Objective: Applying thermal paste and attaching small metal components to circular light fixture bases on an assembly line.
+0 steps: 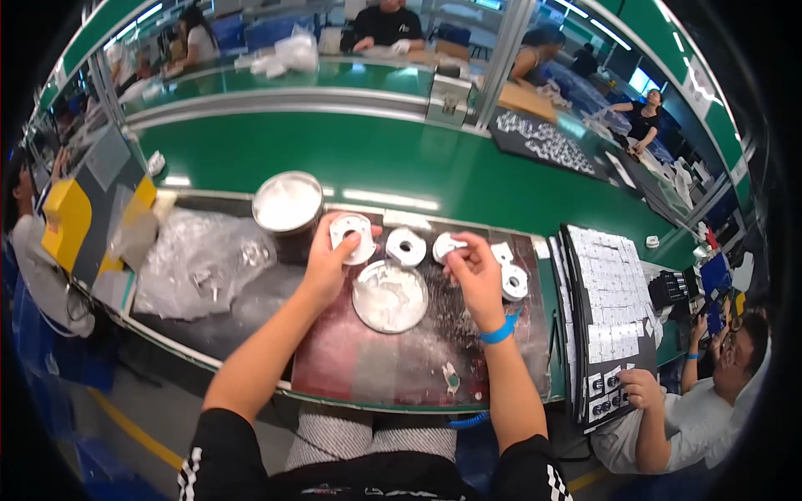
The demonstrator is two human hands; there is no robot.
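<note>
My left hand [336, 255] grips a white ring-shaped plastic part [361, 224], with the thumb across its front by the central hole. Just right of it lies a similar white ring part [407, 247] on the work board. My right hand [476, 280], a blue band at its wrist, has thumb and fingers drawn together against another white round part [442, 246]. What the fingertips pinch is partly hidden. Between my hands, nearer me, sits a shallow round dish [359, 316] of white paste-like material. More white ring parts [514, 284] rest right of my right hand.
A round tub [288, 202] with white contents stands behind my left hand. Clear plastic bags [196, 259] with small parts lie left. At right, stacked black trays [614, 292] hold white pieces; a co-worker's hand [642, 388] touches them. A metal frame runs behind the green table [334, 150].
</note>
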